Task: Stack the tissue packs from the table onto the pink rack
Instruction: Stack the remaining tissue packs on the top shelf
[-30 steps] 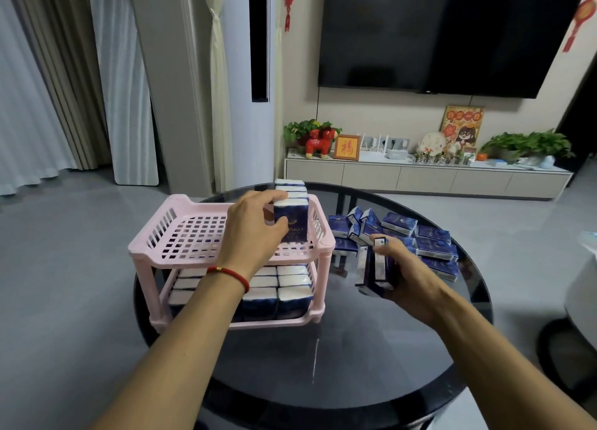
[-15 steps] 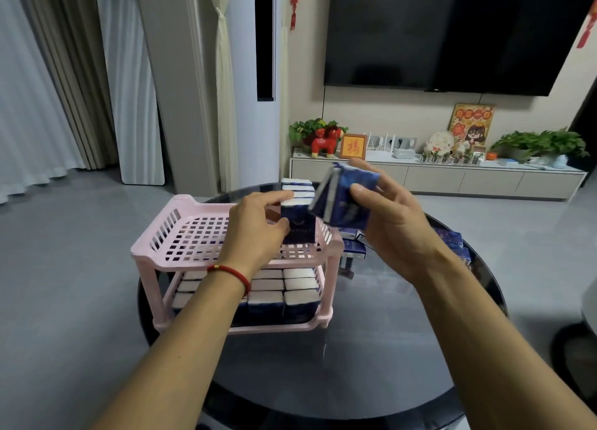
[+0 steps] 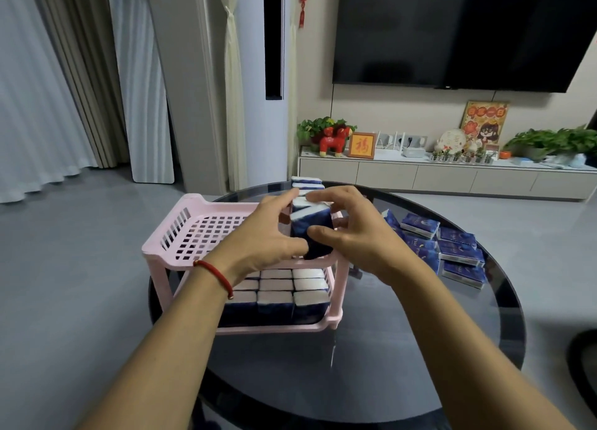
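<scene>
Standing a tissue pack (image 3: 311, 232) on end at the near end of a row on the rack's top shelf, both hands are working together, probably so the row does not topple while the new one goes in. The left hand (image 3: 261, 239) is curling its thumb and fingers against the pack's left side; the right hand (image 3: 350, 232) is pinching it from the right, thumb on the front face and fingers over the top. The pack is sitting upright and slightly tilted, dark blue on its face with a white end turned up, its wrapper looking soft and a little rumpled. Behind it more packs (image 3: 307, 184) are lining up on end toward the far rim, each showing the same white top.

The pink rack (image 3: 181, 232) is standing on a round dark glass table (image 3: 387, 365). Its lower shelf is looking full, with packs (image 3: 277, 295) crowding side by side in rows, white ends up, which is likely why the filling is now happening above. Most of the top shelf's grid is lying bare to the left.

To the right of the rack, a loose pile of packs (image 3: 452, 252) is lying flat on the glass, waiting.
</scene>
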